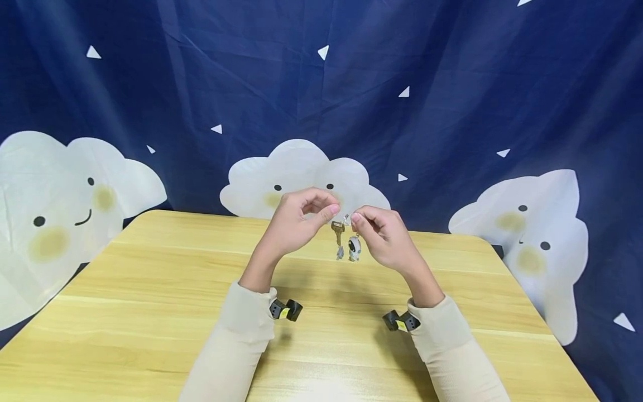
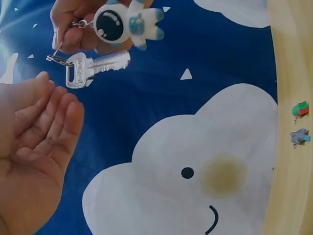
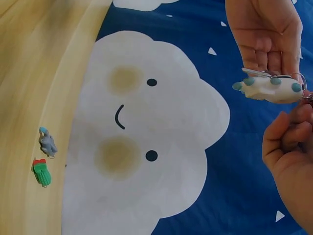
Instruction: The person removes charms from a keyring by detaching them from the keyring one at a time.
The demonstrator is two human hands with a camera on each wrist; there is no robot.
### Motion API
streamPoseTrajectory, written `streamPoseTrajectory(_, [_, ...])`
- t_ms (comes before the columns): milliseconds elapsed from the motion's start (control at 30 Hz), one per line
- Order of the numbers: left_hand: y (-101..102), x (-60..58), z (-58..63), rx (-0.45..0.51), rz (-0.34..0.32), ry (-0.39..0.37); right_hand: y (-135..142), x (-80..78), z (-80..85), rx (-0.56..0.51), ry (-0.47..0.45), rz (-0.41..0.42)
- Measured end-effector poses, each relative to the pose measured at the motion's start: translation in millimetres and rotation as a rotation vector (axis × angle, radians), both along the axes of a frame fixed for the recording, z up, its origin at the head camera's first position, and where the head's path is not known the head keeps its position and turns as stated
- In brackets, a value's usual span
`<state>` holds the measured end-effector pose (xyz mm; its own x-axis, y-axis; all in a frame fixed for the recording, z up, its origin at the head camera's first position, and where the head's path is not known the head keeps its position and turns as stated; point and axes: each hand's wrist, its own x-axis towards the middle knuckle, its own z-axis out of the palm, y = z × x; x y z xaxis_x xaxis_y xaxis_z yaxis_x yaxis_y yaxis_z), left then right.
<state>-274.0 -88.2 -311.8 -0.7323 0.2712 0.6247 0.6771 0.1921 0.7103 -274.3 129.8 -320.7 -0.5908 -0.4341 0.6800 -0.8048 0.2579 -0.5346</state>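
Note:
My right hand [image 1: 384, 234] pinches a metal key ring [image 2: 61, 59] between thumb and forefinger, above the table. From the ring hang a silver key [image 2: 80, 71] and a white astronaut figure [image 2: 139, 25] with light-blue details and a dark visor. In the left wrist view my left hand [image 2: 41, 142] has loosely bent fingers and nothing between them, its fingertips a small gap from the ring. The right wrist view shows the astronaut from its side, partly covering the key.
Two small charms lie on the wooden table [image 1: 176, 290] toward its far side: a grey one with a blue tip [image 3: 48, 143] and a green one with a red part [image 3: 42, 173]. A dark blue curtain [image 1: 271, 84] with white clouds hangs behind the table.

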Motion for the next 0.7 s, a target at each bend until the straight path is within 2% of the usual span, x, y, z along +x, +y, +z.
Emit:
streamPoseTrajectory(300, [-3.5, 3.4, 3.3, -0.124, -0.007, 0.039, 1.1, -0.4, -1.1, 0.012, 0.055, -0.040])
streamPoseTrajectory(500, [-6.1, 5.3, 2.9, -0.209, 0.003, 0.138, -1.0, -0.5, -2.3, 0.035, 0.071, -0.057])
streamPoseTrajectory(700, [-10.9, 7.7, -2.0, -0.242, 0.020, 0.216, -4.0, -1.0, -5.3, 0.068, 0.100, -0.035])
